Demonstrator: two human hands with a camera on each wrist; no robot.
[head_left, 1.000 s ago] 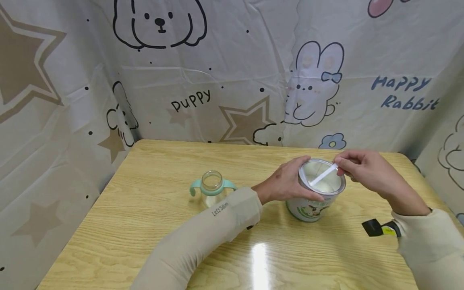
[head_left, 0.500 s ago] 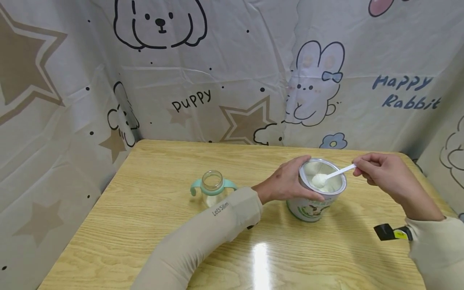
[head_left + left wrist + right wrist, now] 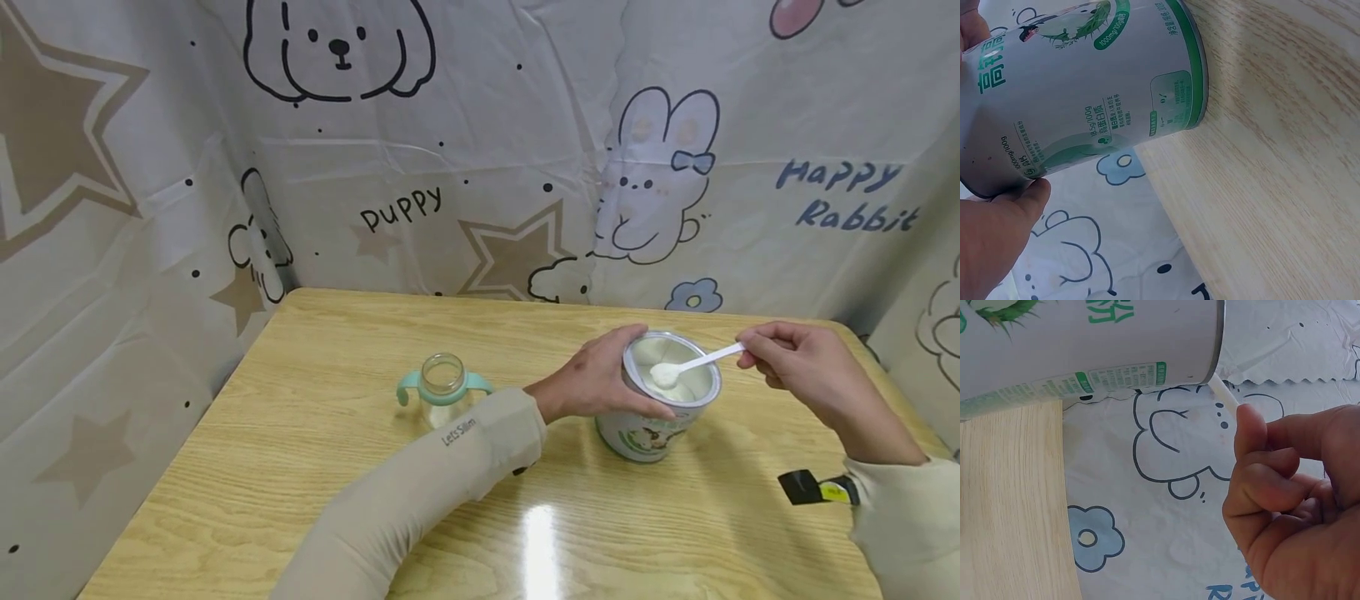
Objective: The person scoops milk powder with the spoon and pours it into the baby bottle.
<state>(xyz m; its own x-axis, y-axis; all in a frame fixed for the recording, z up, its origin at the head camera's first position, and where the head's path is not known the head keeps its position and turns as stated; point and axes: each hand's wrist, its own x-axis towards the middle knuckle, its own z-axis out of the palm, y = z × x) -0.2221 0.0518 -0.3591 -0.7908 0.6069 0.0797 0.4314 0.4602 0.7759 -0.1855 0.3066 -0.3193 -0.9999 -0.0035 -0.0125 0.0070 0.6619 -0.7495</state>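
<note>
A white milk powder can (image 3: 647, 437) with green print stands uncovered on the table, tilted slightly toward me. My left hand (image 3: 592, 375) grips it near the rim, thumb in front and fingers round the far side; in the left wrist view the can (image 3: 1097, 94) fills the upper left. My right hand (image 3: 810, 362) pinches the handle end of a white scoop (image 3: 708, 358). The scoop's bowl, heaped with white powder, sits inside the can's mouth, above the powder. In the right wrist view only a short piece of the scoop handle (image 3: 1225, 394) shows beside the can's rim.
Left of the can stands a clear baby bottle (image 3: 442, 375) without a lid, with mint-green handles; my left forearm sleeve (image 3: 450, 467) partly covers it. The wooden table (image 3: 330, 350) ends at a printed cloth backdrop (image 3: 480, 167).
My right hand has moved right and drawn the scoop up out of the powder, its bowl now heaped. The left hand and can keep their place.
</note>
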